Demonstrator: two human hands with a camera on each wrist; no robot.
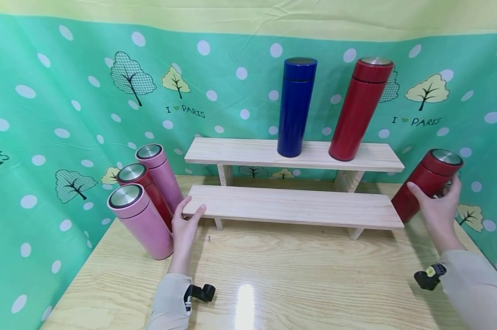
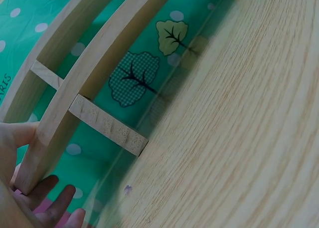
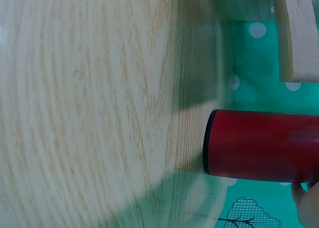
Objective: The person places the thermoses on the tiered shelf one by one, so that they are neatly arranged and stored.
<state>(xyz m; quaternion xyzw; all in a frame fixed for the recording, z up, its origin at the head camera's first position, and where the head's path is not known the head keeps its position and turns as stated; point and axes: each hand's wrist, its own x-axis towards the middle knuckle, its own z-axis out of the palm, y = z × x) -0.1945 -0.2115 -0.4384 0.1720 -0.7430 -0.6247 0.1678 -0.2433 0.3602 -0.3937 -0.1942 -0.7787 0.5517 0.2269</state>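
Observation:
My right hand [image 1: 442, 208] grips a red thermos flask [image 1: 427, 181] with a steel-topped lid, just beyond the right end of the lower shelf. Its dark base rim shows in the right wrist view, where I cannot tell whether the red flask [image 3: 261, 145] touches the table. My left hand [image 1: 185, 227] holds the left end of the two-tier wooden shelf [image 1: 294, 204] at its lower board. In the left wrist view the left hand [image 2: 20, 188] has its thumb on one side of the board [image 2: 65, 118] and fingers on the other.
On the upper tier stand a blue flask [image 1: 296, 107] and another red flask [image 1: 361, 110]. Left of the shelf, a front pink flask [image 1: 147, 227], a red flask [image 1: 151, 195] and a rear pink flask [image 1: 163, 176] cluster on the table [image 1: 298, 275]. Behind hangs a green dotted cloth [image 1: 232, 91].

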